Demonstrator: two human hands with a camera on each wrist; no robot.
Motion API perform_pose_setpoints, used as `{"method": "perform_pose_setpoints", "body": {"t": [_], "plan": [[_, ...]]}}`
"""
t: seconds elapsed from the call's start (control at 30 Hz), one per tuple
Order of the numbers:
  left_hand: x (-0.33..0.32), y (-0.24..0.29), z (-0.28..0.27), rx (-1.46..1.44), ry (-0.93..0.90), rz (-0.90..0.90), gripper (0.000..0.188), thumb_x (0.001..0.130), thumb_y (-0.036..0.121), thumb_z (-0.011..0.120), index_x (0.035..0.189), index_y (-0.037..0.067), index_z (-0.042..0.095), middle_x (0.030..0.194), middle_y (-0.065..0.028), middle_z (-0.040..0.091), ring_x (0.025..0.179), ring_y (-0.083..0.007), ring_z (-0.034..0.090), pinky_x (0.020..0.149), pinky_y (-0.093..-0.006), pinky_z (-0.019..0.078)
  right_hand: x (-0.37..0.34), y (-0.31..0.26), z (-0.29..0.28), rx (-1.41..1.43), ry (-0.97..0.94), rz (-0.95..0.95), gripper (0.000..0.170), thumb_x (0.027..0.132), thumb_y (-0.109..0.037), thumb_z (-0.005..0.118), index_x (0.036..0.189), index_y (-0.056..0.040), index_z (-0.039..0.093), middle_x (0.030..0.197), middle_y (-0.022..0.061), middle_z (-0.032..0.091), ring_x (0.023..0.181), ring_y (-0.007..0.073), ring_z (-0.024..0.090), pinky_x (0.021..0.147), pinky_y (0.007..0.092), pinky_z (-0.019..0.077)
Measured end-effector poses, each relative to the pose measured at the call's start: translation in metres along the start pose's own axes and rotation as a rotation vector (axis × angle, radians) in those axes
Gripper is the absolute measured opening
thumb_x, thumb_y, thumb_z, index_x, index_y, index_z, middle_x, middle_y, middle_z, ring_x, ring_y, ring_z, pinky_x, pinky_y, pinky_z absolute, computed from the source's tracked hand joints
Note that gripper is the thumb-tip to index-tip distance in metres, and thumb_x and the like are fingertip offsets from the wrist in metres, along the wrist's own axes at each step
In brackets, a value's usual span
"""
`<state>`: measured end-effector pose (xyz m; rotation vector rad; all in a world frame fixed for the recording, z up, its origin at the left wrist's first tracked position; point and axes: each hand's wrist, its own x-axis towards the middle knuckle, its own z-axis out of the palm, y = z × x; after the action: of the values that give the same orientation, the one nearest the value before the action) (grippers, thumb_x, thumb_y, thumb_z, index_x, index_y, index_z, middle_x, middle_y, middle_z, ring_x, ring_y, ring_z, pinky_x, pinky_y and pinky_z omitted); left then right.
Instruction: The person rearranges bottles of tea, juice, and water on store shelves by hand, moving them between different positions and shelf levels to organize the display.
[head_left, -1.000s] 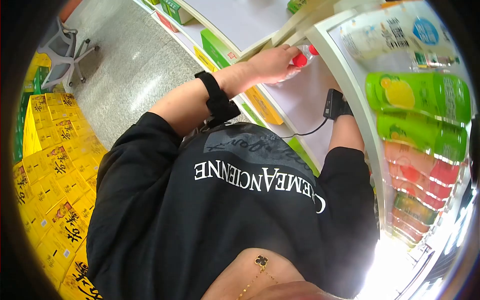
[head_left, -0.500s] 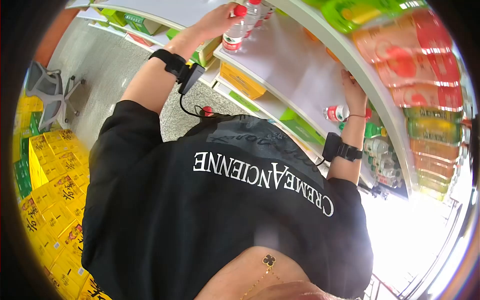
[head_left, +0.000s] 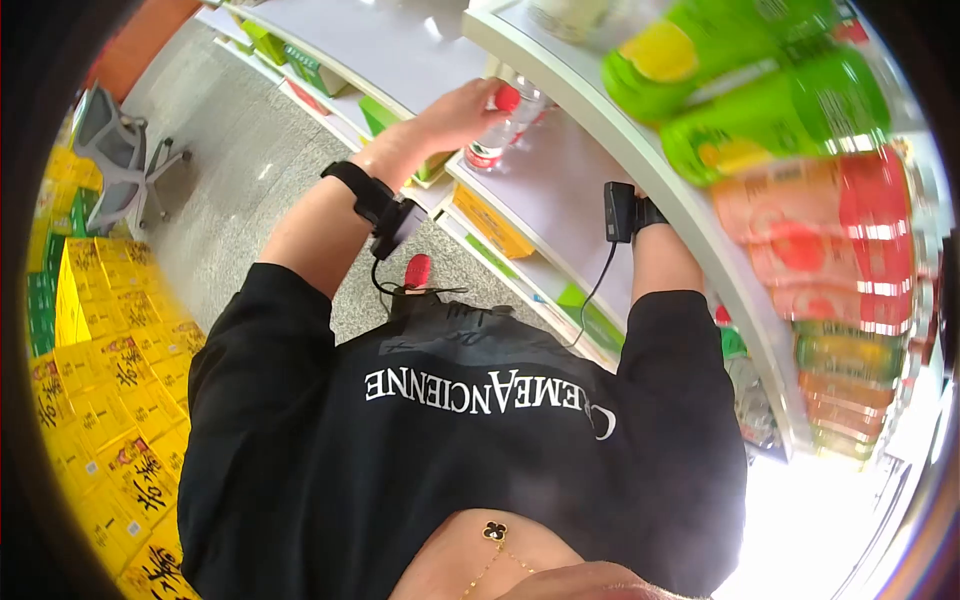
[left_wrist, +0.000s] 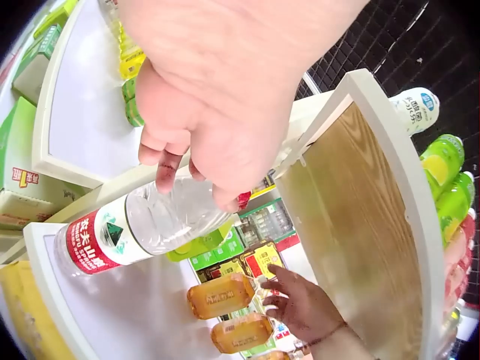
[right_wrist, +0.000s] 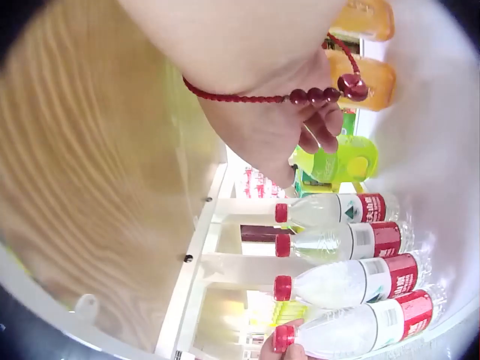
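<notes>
My left hand (head_left: 465, 118) is at the front corner of the shelf, holding a clear water bottle (head_left: 485, 153) by its red cap. The left wrist view shows the bottle (left_wrist: 161, 217) standing on the shelf, red-and-white label outward, fingers around its neck. Thumb and fingertips pinch its cap in the right wrist view. Several matching water bottles (right_wrist: 352, 277) stand in a row beside it. My right hand (right_wrist: 262, 131) is inside the shelf, fingers loosely bent and holding nothing, near a green bottle (right_wrist: 345, 161) and orange bottles (left_wrist: 221, 296). The upper shelf hides it in the head view.
A wooden underside (left_wrist: 352, 217) and white curved edge (head_left: 640, 150) lie close above my right hand. Green and pink drink bottles (head_left: 800, 230) stand on that upper shelf. Stacked yellow cartons (head_left: 110, 380) and an office chair (head_left: 125, 160) are at the left.
The head view has shifted back and forth. My right hand, visible at the shelf half a second ago, has gone under the upper shelf. My left hand stays at the bottle's cap.
</notes>
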<state>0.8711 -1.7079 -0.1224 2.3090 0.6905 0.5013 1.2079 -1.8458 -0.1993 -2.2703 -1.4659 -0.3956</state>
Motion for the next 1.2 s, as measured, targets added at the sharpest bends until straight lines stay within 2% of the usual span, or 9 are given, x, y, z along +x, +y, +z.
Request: {"method": "perform_pose_setpoints", "body": {"t": [0.13, 0.37, 0.53, 0.77, 0.97, 1.03, 1.07, 1.13, 1.2], "plan": [[-0.003, 0.000, -0.001, -0.054, -0.002, 0.004, 0.040, 0.089, 0.029, 0.059, 0.119, 0.004, 0.051, 0.116, -0.0183, 0.056, 0.107, -0.0362, 0.055, 0.091, -0.0426, 0.0441, 0.012, -0.003, 0.024, -0.045, -0.019, 0.001, 0.031, 0.084, -0.026, 0.069, 0.103, -0.0032, 0.064, 0.076, -0.0002, 0.060, 0.061, 0.0088, 0.052, 0.058, 0.0247, 0.0455], [-0.001, -0.010, 0.006, -0.086, 0.017, 0.056, 0.037, 0.091, 0.032, 0.057, 0.116, 0.006, 0.050, 0.113, -0.0139, 0.056, 0.102, -0.0327, 0.058, 0.086, -0.0407, 0.0462, 0.025, -0.007, 0.037, -0.065, -0.015, 0.000, 0.031, 0.083, -0.026, 0.070, 0.103, -0.0036, 0.064, 0.075, -0.0003, 0.060, 0.059, 0.0090, 0.052, 0.056, 0.0249, 0.0454], [-0.002, -0.010, 0.002, -0.088, 0.018, 0.083, 0.037, 0.091, 0.032, 0.058, 0.116, 0.006, 0.050, 0.110, -0.0141, 0.056, 0.101, -0.0336, 0.058, 0.085, -0.0417, 0.0458, 0.015, -0.011, 0.023, -0.054, 0.010, -0.012, 0.031, 0.082, -0.026, 0.071, 0.102, -0.0038, 0.065, 0.075, -0.0004, 0.060, 0.058, 0.0092, 0.052, 0.055, 0.0250, 0.0453], [-0.004, -0.004, 0.004, -0.037, 0.041, 0.055, 0.038, 0.089, 0.030, 0.059, 0.115, 0.004, 0.052, 0.110, -0.0172, 0.057, 0.103, -0.0356, 0.056, 0.087, -0.0419, 0.0453, -0.005, -0.016, -0.030, 0.031, 0.095, -0.087, 0.031, 0.081, -0.026, 0.072, 0.102, -0.0042, 0.065, 0.074, -0.0006, 0.060, 0.057, 0.0094, 0.051, 0.054, 0.0252, 0.0452], [-0.004, -0.005, 0.009, -0.014, 0.072, 0.016, 0.040, 0.089, 0.030, 0.058, 0.119, 0.004, 0.052, 0.112, -0.0187, 0.057, 0.105, -0.0363, 0.056, 0.089, -0.0422, 0.0451, -0.040, -0.088, -0.057, 0.309, 0.071, -0.160, 0.031, 0.080, -0.025, 0.073, 0.101, -0.0045, 0.065, 0.074, -0.0007, 0.060, 0.056, 0.0096, 0.051, 0.053, 0.0253, 0.0451], [-0.004, -0.007, 0.011, -0.006, 0.063, 0.021, 0.042, 0.089, 0.032, 0.058, 0.121, 0.005, 0.051, 0.112, -0.0187, 0.057, 0.105, -0.0361, 0.056, 0.089, -0.0419, 0.0452, -0.049, -0.116, -0.061, 0.444, -0.014, -0.082, 0.031, 0.079, -0.025, 0.073, 0.101, -0.0046, 0.066, 0.073, -0.0007, 0.061, 0.055, 0.0097, 0.051, 0.052, 0.0254, 0.0451], [-0.003, -0.008, 0.011, -0.001, 0.066, 0.014, 0.045, 0.089, 0.033, 0.058, 0.123, 0.005, 0.050, 0.111, -0.0188, 0.057, 0.105, -0.0360, 0.057, 0.089, -0.0417, 0.0453, -0.051, -0.127, -0.063, 0.554, -0.100, 0.029, 0.031, 0.078, -0.024, 0.074, 0.100, -0.0046, 0.066, 0.073, -0.0004, 0.061, 0.057, 0.0097, 0.052, 0.054, 0.0258, 0.0455], [-0.001, -0.008, 0.012, 0.015, 0.053, 0.010, 0.047, 0.089, 0.034, 0.058, 0.124, 0.005, 0.050, 0.112, -0.0191, 0.057, 0.104, -0.0360, 0.057, 0.088, -0.0415, 0.0455, -0.052, -0.149, -0.067, 0.575, -0.106, 0.027, 0.032, 0.077, -0.026, 0.075, 0.100, -0.0044, 0.066, 0.073, 0.0010, 0.061, 0.058, 0.0107, 0.053, 0.056, 0.0268, 0.0460], [-0.003, -0.004, 0.013, 0.055, 0.080, -0.043, 0.041, 0.090, 0.031, 0.059, 0.121, 0.007, 0.051, 0.107, -0.0165, 0.058, 0.098, -0.0310, 0.057, 0.085, -0.0383, 0.0459, -0.053, -0.164, -0.072, 0.601, -0.123, 0.025, 0.033, 0.077, -0.027, 0.075, 0.099, -0.0042, 0.067, 0.072, 0.0023, 0.061, 0.060, 0.0118, 0.054, 0.058, 0.0279, 0.0465]]}}
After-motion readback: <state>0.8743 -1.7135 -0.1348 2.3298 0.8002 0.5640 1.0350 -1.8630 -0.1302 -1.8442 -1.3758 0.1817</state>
